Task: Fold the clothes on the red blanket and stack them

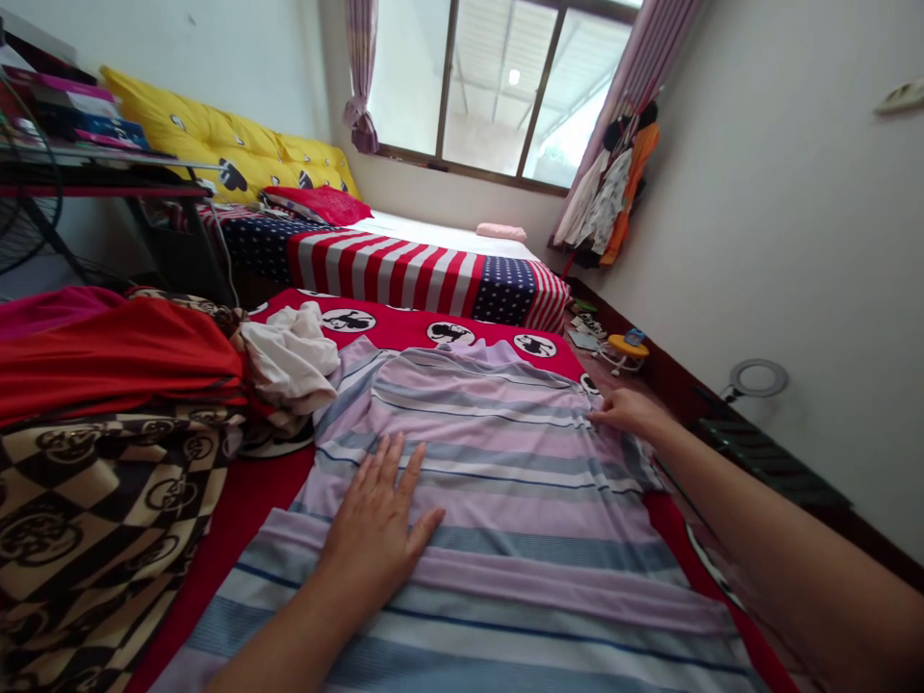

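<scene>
A striped garment [491,491] in lilac, grey and blue lies spread out face up or face down, I cannot tell which. It rests on a red cloth [400,329] with round black-and-white figures. My left hand [382,520] presses flat on the garment's left middle, fingers spread. At its right upper edge, my right hand [628,414] has its fingers closed on the fabric, pinching it. A crumpled white cloth [293,356] touches or nearly touches the garment's upper left side.
On the left lie a red cloth pile [122,356] and a checked brown-and-black fabric [108,529]. Behind stands a bed with a flag-patterned cover [390,269]. A desk [166,188] is at the left. A yellow stool [627,348] and a ring light [757,378] are at the right.
</scene>
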{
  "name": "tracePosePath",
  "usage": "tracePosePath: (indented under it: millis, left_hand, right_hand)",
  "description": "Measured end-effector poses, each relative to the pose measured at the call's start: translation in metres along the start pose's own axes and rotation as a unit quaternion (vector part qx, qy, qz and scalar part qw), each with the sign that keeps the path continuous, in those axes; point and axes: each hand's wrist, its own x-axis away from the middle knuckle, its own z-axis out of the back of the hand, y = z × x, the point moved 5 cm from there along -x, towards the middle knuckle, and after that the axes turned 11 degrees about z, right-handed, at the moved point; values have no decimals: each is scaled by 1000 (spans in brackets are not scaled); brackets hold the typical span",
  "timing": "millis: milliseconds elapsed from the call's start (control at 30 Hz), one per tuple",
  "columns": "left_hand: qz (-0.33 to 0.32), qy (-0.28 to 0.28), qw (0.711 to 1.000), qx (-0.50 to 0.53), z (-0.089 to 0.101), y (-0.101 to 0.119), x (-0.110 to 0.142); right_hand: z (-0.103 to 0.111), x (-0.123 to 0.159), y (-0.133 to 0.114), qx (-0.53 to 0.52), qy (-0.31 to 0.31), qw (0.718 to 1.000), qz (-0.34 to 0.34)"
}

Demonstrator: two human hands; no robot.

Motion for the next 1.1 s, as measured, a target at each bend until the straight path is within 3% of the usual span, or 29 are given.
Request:
tracePosePath:
  millis: [133,367,567,800,1100]
  left_hand:
    - [2,-5,1000,-6,0,0,-1]
    - [0,-2,1000,2,-2,-1,0]
    - [5,-13,1000,8,-1,0,-2]
    - [15,-28,999,20,2,2,-2]
    - [15,-32,999,29,4,2,-2]
  right_hand:
    - [-11,27,7,-1,-57,998,5]
    - [1,50,15,59,-4,997,-47]
    - [2,65,15,86,0,994,-64]
    - [-11,112,8,6,-101,995,-4]
    - [-4,140,19,46,-19,998,-50]
